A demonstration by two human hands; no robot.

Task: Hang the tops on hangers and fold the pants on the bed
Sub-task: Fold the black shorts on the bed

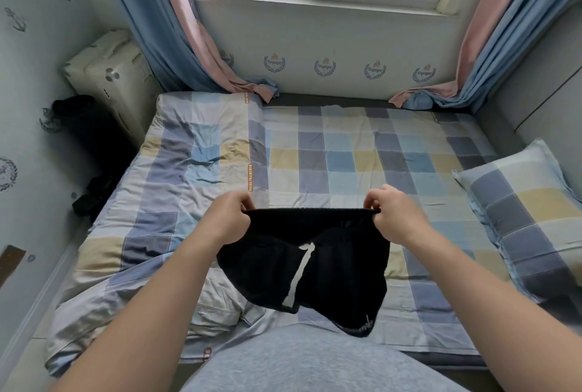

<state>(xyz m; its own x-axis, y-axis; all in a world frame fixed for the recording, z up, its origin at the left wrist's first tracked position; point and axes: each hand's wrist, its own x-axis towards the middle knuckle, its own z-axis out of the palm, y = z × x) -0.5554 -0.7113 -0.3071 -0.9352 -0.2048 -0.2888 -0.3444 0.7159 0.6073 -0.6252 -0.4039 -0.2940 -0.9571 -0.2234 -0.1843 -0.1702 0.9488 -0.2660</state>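
Note:
I hold a pair of black shorts [340, 265] with a white side stripe in the air above the near part of the bed [346, 152]. My left hand [231, 217] pinches the left end of the waistband. At the right end, my right hand [393, 212] pinches it too. The waistband is stretched straight between them and the legs hang down toward my body. The bed has a checked blue, grey and yellow sheet.
A folded checked duvet [176, 190] covers the bed's left side and a matching pillow [532, 209] lies at the right. Dark clothes [91, 196] lie by the left wall near a white box [113, 73]. Curtains [176, 29] frame the window behind the bed.

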